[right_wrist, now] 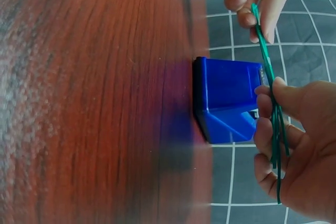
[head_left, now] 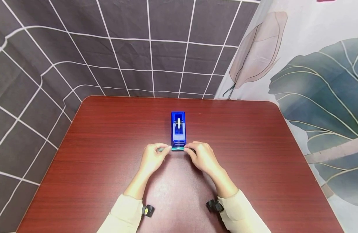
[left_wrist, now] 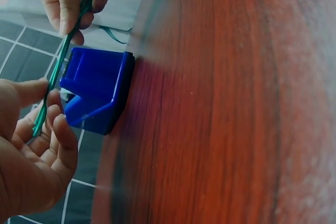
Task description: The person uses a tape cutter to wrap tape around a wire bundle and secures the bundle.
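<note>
A bundle of thin green strips (head_left: 177,149), which look like twist ties, is stretched crosswise between my two hands at the near end of a blue tape dispenser (head_left: 175,137). My left hand (head_left: 152,158) pinches one end between thumb and fingers. Toward the other end, my right hand (head_left: 204,158) has the same kind of pinch, and loose strip ends (right_wrist: 276,140) fan out past its fingers. The dispenser stands upright on the table, with a small white tape roll (head_left: 179,123) in its middle. In both wrist views the bundle overlaps the dispenser's cutter end.
The reddish-brown wooden table (head_left: 114,129) reaches beyond both arms. Behind it hangs a dark grey cloth with white grid lines (head_left: 132,55), and a white leaf-patterned curtain (head_left: 295,81) is at the right. Black wrist straps (head_left: 149,210) show below the sleeves.
</note>
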{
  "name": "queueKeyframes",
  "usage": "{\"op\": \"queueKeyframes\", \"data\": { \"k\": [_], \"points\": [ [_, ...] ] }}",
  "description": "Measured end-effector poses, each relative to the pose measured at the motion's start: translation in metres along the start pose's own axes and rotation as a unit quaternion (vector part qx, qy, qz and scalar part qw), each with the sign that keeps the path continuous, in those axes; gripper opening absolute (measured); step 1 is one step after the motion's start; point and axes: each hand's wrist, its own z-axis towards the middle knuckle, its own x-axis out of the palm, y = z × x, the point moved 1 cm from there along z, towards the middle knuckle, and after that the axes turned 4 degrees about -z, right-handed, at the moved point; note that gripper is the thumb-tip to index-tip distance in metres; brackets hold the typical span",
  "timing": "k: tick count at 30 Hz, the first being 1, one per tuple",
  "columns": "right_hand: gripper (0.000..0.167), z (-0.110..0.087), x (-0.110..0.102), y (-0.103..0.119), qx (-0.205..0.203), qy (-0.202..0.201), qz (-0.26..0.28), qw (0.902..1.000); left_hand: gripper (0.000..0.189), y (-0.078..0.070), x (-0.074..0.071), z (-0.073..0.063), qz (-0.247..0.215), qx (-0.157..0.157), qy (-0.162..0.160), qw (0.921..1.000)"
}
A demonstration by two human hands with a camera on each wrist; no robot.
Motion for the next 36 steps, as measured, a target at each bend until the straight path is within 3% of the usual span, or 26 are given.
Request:
{"op": "queueKeyframes", "data": {
  "k": [7, 18, 26, 30, 36],
  "points": [
    [0.005, 0.000, -0.001, 0.000, -0.019, -0.009, 0.002, 0.9998, 0.017, -0.001, -0.001, -0.002, -0.023, -0.012, 0.019, 0.9995],
    [0.010, -0.001, -0.001, -0.001, -0.023, -0.004, 0.002, 0.9997, 0.013, -0.002, -0.001, -0.002, -0.034, -0.014, 0.017, 0.9992],
    [0.016, 0.001, -0.001, -0.004, -0.069, -0.063, 0.004, 0.9956, 0.012, -0.003, -0.001, -0.002, -0.057, -0.012, 0.016, 0.9982],
    [0.016, 0.001, 0.000, -0.006, -0.080, -0.073, 0.005, 0.9941, 0.018, -0.005, -0.002, 0.000, -0.045, -0.021, 0.021, 0.9985],
    [0.014, 0.001, 0.001, -0.007, -0.083, -0.073, 0.007, 0.9938, 0.034, -0.004, 0.001, 0.009, 0.027, -0.028, 0.020, 0.9991]
  ]
}}
